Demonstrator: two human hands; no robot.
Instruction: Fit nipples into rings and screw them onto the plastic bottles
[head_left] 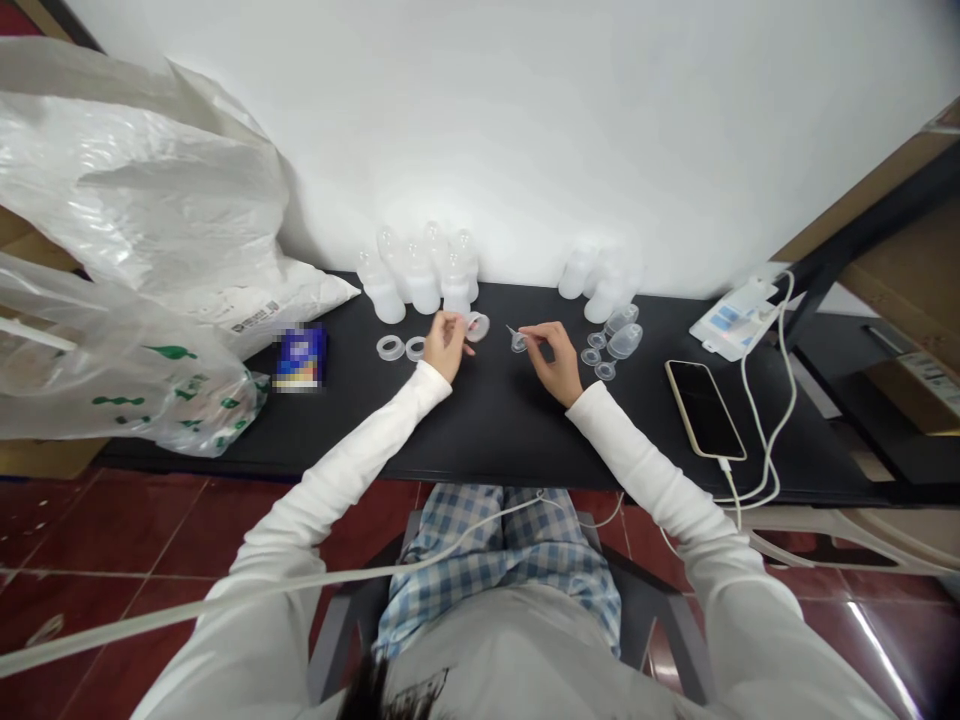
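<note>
My left hand pinches a translucent screw ring, tilted so that its opening shows. A clear silicone teat with a thin tip is held between the fingers of my right hand, just apart from the ring. Two more rings lie flat beside my left hand, one of them a white ring. On the other side, several clear teats and two clear dome caps lie near my right hand.
Several capped milky bottles stand against the wall; other bottles stand further right. A phone with a white cable lies on the black table. A blue box and large plastic bags occupy the left.
</note>
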